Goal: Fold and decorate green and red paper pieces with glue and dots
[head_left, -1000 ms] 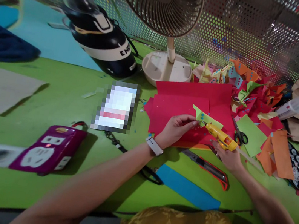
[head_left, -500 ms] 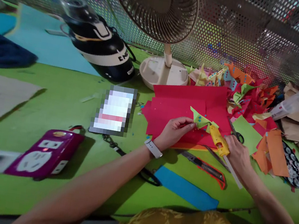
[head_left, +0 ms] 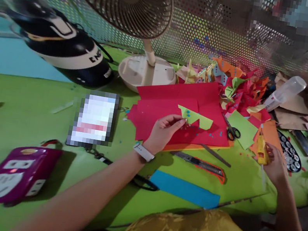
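Between the thumb and fingers of my left hand (head_left: 166, 131) is a light green paper cutout (head_left: 202, 120) with notches along its lower edge and small blue pieces on it. It is held above red paper sheets (head_left: 157, 112). My right hand (head_left: 275, 167) grips a yellow glue gun (head_left: 261, 149), its nozzle pointing away from me, over orange paper scraps (head_left: 274, 133). A pale stick extends from the gun's rear. Black-handled scissors (head_left: 233, 133) lie between my hands beside a green paper piece (head_left: 242, 129).
Nearer me lie an orange-edged cutter knife (head_left: 204, 166) and a blue paper strip (head_left: 185, 189). To the left are a phone (head_left: 94, 119), a purple power strip (head_left: 18, 175) and a black bottle (head_left: 72, 54). A fan (head_left: 146, 73) stands behind, beside a colourful paper pile (head_left: 244, 87).
My right hand has carried the glue gun away from the green cutout, to the right. My left hand still holds the cutout, now turned to show its notched edge. The view has swung right.
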Motion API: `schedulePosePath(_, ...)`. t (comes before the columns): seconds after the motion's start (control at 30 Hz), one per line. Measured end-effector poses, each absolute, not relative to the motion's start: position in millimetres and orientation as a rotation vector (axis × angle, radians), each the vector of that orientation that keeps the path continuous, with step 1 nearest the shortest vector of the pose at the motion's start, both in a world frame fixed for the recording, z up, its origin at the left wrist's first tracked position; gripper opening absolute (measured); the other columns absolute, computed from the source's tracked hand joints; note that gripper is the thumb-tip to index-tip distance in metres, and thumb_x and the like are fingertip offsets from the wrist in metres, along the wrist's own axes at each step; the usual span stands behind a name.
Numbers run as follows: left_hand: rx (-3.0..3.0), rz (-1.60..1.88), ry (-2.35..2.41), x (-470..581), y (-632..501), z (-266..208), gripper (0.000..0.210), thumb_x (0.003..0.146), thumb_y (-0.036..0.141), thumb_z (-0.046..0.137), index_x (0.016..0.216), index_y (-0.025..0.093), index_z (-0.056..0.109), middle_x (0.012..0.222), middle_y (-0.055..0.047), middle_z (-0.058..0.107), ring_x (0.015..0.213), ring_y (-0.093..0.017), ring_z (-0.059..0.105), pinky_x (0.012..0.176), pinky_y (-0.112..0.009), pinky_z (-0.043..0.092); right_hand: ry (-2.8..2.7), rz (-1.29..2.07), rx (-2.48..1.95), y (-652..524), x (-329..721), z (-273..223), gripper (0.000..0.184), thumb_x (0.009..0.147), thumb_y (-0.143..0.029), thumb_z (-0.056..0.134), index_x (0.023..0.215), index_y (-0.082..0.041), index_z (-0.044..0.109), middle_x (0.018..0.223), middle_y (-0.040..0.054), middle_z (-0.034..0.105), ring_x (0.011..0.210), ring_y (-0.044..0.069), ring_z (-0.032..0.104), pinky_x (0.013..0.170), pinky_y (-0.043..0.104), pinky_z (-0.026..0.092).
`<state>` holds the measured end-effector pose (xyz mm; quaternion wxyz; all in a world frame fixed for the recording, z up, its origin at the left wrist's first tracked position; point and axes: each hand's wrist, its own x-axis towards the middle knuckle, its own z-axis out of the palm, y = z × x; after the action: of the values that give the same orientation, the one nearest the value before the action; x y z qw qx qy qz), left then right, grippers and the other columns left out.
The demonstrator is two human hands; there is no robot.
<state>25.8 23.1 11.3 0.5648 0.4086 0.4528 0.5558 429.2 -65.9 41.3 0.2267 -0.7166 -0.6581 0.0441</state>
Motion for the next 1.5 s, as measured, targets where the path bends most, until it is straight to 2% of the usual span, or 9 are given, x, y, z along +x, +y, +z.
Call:
schedulePosePath(0.13,0.962,1.304,1.052,25,24,8,0.034,0.066,0.044,0.084,0.084,0.017,0.072,0.077,-0.004,0.075,0.075,-0.015,0.067,0.077,-0.027,0.051,-1.733,0.086,-2.074,-74,448,41,0.072,0.070,-0.057,0.068,0.130,-0.020,0.055,0.100,0.0102,0.063,0.086,0.027,0.062,0.079,0.046,0.054)
schedulePosePath(0.47,0.993,1.299,1.057,23,25,4,0.029,0.069,0.040,0.081,0.085,0.018,0.072,0.078,-0.004,0.075,0.077,-0.016,0.068,0.079,-0.030,0.052,-1.643,0.149,-2.195,-85,440,31,0.071,0.072,-0.061,0.066,0.129,-0.019,0.060,0.107,0.0126,0.063,0.080,0.024,0.062,0.079,0.043,0.052)
schedulePosePath(0.7,0.996,1.300,1.044,24,24,6,0.028,0.069,0.040,0.081,0.085,0.018,0.071,0.076,-0.003,0.074,0.076,-0.015,0.067,0.079,-0.029,0.051,-1.536,-0.103,-2.219,-87,445,28,0.070,0.074,-0.066,0.060,0.127,-0.019,0.059,0.108,0.0120,0.061,0.087,0.026,0.061,0.083,0.045,0.052)
schedulePosePath(0.8,1.005,1.301,1.048,24,24,6,0.030,0.069,0.042,0.081,0.085,0.018,0.071,0.076,-0.003,0.075,0.076,-0.016,0.068,0.079,-0.030,0.052,-1.602,-0.182,-2.254,-91,443,34,0.064,0.079,-0.064,0.055,0.122,-0.017,0.061,0.109,0.0161,0.064,0.099,0.033,0.060,0.087,0.050,0.049)
schedulePosePath(0.9,1.026,1.295,1.052,24,24,5,0.031,0.070,0.043,0.080,0.085,0.018,0.071,0.078,-0.004,0.075,0.076,-0.017,0.068,0.078,-0.031,0.052,-1.779,-0.285,-2.233,-93,431,51,0.048,0.086,-0.051,0.054,0.119,-0.017,0.062,0.120,0.0222,0.063,0.111,0.040,0.056,0.094,0.054,0.043)
schedulePosePath(1.0,1.040,1.286,1.061,23,25,5,0.031,0.070,0.044,0.080,0.085,0.018,0.072,0.080,-0.005,0.076,0.076,-0.017,0.068,0.077,-0.030,0.052,-1.874,-0.204,-2.079,-84,404,73,0.035,0.090,-0.044,0.052,0.114,-0.022,0.064,0.111,0.0164,0.068,0.107,0.035,0.061,0.095,0.048,0.045)
schedulePosePath(1.1,0.988,1.306,1.050,23,25,7,0.032,0.068,0.044,0.082,0.084,0.018,0.071,0.078,-0.004,0.075,0.075,-0.017,0.069,0.077,-0.030,0.053,-2.019,0.067,-2.027,-57,367,86,0.032,0.093,-0.045,0.050,0.110,-0.022,0.065,0.106,0.0108,0.070,0.096,0.029,0.066,0.083,0.041,0.050)
schedulePosePath(1.33,0.801,1.364,0.990,23,27,9,0.031,0.061,0.038,0.086,0.081,0.020,0.070,0.078,-0.002,0.074,0.074,-0.016,0.069,0.075,-0.030,0.053,-2.287,0.043,-2.120,5,306,87,0.022,0.089,-0.031,0.056,0.102,-0.017,0.067,0.105,0.0143,0.068,0.093,0.029,0.064,0.070,0.035,0.046)
schedulePosePath(1.5,0.781,1.364,0.976,23,26,11,0.031,0.061,0.037,0.086,0.081,0.020,0.070,0.077,-0.001,0.074,0.077,-0.015,0.070,0.075,-0.029,0.053,-2.380,0.253,-1.859,4,294,86,0.016,0.091,-0.026,0.054,0.099,-0.020,0.066,0.100,0.0083,0.068,0.091,0.022,0.064,0.072,0.030,0.045)
